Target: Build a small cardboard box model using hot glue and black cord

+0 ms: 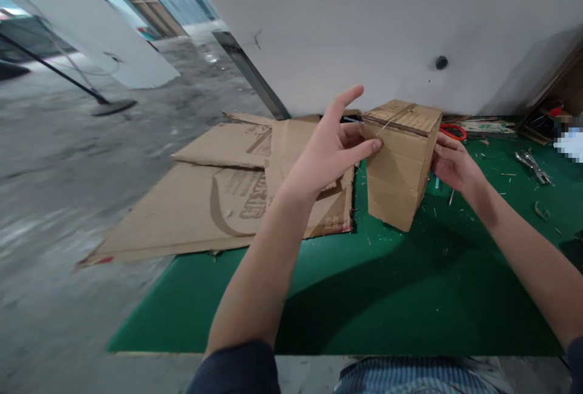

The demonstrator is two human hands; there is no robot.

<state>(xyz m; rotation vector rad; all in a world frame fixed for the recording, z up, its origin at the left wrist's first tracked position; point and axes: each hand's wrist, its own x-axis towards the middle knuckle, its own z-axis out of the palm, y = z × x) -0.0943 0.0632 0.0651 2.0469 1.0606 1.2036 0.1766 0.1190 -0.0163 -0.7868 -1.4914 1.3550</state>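
Note:
A small brown cardboard box (399, 166) with a strap over its closed top is held tilted above the green table (364, 297). My left hand (330, 151) presses fingertips and thumb against the box's left upper edge, with the index finger raised. My right hand (453, 166) grips the box's right side, its fingers partly hidden behind the cardboard.
Flattened cardboard sheets (214, 200) lie over the table's left end and overhang its edge. Red-handled scissors (453, 132) lie by the white wall behind the box. Metal pliers (532, 166) and small scraps are scattered at the right. Concrete floor lies to the left.

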